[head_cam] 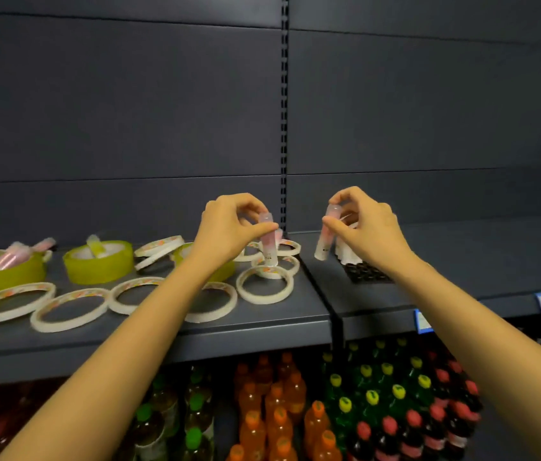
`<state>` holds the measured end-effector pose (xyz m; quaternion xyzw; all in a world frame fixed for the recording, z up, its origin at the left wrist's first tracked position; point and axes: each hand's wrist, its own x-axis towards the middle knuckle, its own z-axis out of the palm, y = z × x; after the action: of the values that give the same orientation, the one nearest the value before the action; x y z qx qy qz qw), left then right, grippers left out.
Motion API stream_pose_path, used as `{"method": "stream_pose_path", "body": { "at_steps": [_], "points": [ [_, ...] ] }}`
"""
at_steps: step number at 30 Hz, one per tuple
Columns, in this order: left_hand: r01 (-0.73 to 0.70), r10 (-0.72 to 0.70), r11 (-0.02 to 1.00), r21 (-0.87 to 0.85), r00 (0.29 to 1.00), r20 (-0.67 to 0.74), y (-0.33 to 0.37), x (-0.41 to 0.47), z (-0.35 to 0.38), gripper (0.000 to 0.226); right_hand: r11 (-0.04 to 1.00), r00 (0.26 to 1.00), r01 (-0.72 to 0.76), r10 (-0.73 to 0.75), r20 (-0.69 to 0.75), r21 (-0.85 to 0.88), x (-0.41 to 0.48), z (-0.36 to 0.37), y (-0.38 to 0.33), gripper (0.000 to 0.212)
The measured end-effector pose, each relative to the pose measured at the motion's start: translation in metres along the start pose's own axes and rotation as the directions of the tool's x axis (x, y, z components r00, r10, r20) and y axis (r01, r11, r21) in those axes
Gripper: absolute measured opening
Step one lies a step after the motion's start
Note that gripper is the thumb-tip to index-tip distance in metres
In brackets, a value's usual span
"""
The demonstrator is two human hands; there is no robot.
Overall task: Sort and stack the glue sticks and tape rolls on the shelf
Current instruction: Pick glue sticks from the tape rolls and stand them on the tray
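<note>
So starting at the far left, the wide yellow-green tape rolls (97, 264) are sitting on the dark grey metal shelf (262, 324) with a few loose pastel glue sticks (13, 257) lying in them, and the thin white tape rings (69, 309) are lying flat all along the front. Your left hand (225, 224) is pinching a pink-and-white glue stick (269, 241) near its cap, pretty much upright, right over one of those rings. Your right hand (368, 224) is pinching a second pink-and-white stick (325, 237), base leaning a bit left. Here's the bit that matters: the black gridded tray (365, 272) with the standing white sticks (348, 252) is lying to the right of both hands, just under your right one. I'd guess that stick is going in first, straightened up.
</note>
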<state>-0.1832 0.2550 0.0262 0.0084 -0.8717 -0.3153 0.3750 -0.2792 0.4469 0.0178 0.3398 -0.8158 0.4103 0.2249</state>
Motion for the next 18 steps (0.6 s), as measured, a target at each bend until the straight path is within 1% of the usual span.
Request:
{"method": "stream_pose_path", "body": {
  "at_steps": [4,9,14,18],
  "points": [
    [0.023,-0.023,0.999,-0.035,1.0,-0.016,0.03,0.008,0.058,0.017,1.0,1.0,-0.023,0.023,-0.007,-0.012,0.001,-0.033,0.048,0.019],
    [0.014,-0.013,0.999,-0.039,1.0,0.018,0.056,0.02,0.119,0.022,0.999,0.999,-0.041,0.041,-0.014,-0.025,0.004,-0.058,0.095,0.016],
    [-0.027,0.026,0.999,0.023,1.0,0.004,0.069,0.03,0.166,0.021,0.998,0.998,-0.055,0.055,-0.009,-0.018,0.005,-0.07,0.129,0.018],
    [-0.046,0.047,0.996,0.079,0.999,-0.011,0.069,0.04,0.186,0.019,0.999,0.999,-0.038,0.038,0.012,-0.006,0.009,-0.07,0.144,0.021]
  ]
}}
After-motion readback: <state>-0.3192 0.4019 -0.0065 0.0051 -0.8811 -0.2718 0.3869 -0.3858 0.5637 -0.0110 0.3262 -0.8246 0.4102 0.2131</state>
